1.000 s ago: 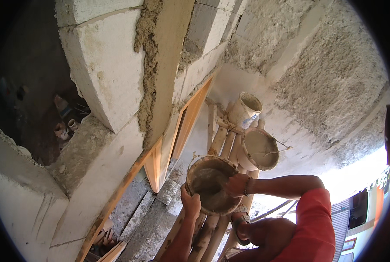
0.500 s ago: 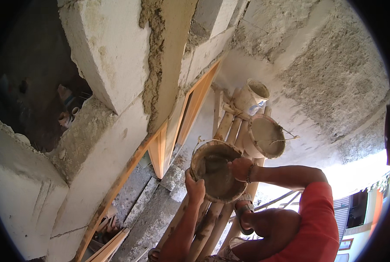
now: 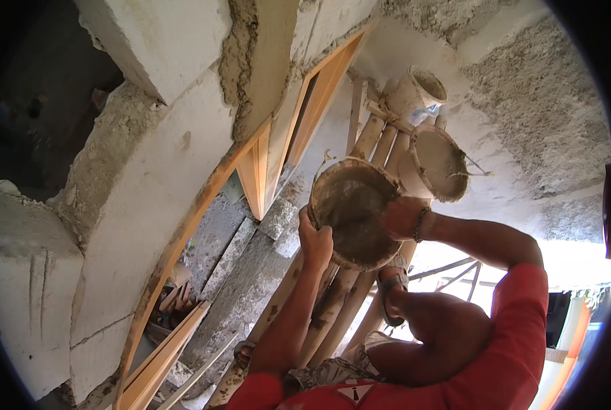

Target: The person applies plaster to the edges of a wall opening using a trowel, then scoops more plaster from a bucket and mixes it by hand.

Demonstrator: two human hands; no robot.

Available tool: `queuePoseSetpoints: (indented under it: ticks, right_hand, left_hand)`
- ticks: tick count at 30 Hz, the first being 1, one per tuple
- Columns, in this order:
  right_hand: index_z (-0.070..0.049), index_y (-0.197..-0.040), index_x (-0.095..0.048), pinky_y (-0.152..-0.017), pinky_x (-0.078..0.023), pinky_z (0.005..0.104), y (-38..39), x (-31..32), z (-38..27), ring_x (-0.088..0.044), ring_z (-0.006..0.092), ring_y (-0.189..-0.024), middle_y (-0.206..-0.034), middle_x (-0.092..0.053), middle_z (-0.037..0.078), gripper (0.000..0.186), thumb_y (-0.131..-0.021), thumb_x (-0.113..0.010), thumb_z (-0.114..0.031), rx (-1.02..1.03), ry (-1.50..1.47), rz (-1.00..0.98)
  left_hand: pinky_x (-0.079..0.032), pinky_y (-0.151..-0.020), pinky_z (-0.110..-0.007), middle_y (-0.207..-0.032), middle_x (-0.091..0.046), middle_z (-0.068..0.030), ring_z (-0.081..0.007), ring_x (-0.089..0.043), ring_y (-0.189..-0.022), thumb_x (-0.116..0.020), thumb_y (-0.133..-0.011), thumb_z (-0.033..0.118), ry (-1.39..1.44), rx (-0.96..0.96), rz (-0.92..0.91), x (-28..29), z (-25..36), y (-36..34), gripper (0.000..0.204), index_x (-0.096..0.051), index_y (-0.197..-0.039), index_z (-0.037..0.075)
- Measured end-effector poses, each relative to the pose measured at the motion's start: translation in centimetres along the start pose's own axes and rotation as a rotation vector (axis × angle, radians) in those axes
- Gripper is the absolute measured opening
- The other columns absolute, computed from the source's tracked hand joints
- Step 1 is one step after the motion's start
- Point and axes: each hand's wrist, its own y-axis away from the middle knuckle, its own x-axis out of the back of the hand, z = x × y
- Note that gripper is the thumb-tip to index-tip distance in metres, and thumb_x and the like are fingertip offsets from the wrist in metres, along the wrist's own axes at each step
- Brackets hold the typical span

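left grip clasped on bucket rim; right grip inside bucket, cannot tell whether it grasps anything. bucket over poles. work seems midway: wet mix in bucket not yet used up, second bucket beyond also holding mix; wall seam filled, surface rough, unsmoothed.

The round bucket, its rim crusted, sits over wooden poles with its open mouth facing the camera. Wet grey-brown mortar lies inside, below the rim, its surface uneven.
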Motion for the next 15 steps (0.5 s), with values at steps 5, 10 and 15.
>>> queuePoseSetpoints:
  ticks: [5, 10, 15]
  right_hand:
    - [-0.010, -0.097, -0.073, -0.066, -0.059, 0.0413, 1.2, 1.2, 1.4, -0.073, 0.0301, -0.075, -0.075, -0.071, 0.012, 0.019, -0.086, -0.062, -0.021, -0.068, 0.014, 0.205]
    - [-0.011, -0.091, -0.070, -0.060, -0.057, 0.0415, 2.6, 3.7, 2.5, -0.071, 0.0289, -0.066, -0.069, -0.068, 0.010, 0.019, -0.090, -0.062, -0.028, -0.016, 0.110, 0.522]
    - [-0.012, -0.087, -0.072, -0.061, -0.056, 0.0403, -3.4, 2.1, 2.9, -0.071, 0.0288, -0.069, -0.072, -0.069, 0.011, 0.012, -0.084, -0.064, -0.020, -0.041, 0.086, 0.367]
  left_hand:
    - [-0.042, -0.105, -0.037, -0.122, -0.057, -0.0218, -0.0291, -0.058, -0.114, -0.045, -0.071, -0.009, 0.082, 0.008, 0.004, 0.2, 0.4, 0.2, 0.062, -0.044, -0.133, -0.010]
    - [-0.041, -0.107, -0.038, -0.125, -0.056, -0.0234, -0.0311, -0.057, -0.118, -0.045, -0.070, -0.010, -0.002, 0.007, 0.019, 0.6, 0.3, 0.4, 0.063, -0.043, -0.133, -0.011]
    - [-0.040, -0.109, -0.039, -0.127, -0.054, -0.0251, -0.0340, -0.055, -0.121, -0.046, -0.071, -0.009, -0.043, 0.026, 0.016, -0.2, 0.1, 0.1, 0.063, -0.042, -0.134, -0.012]
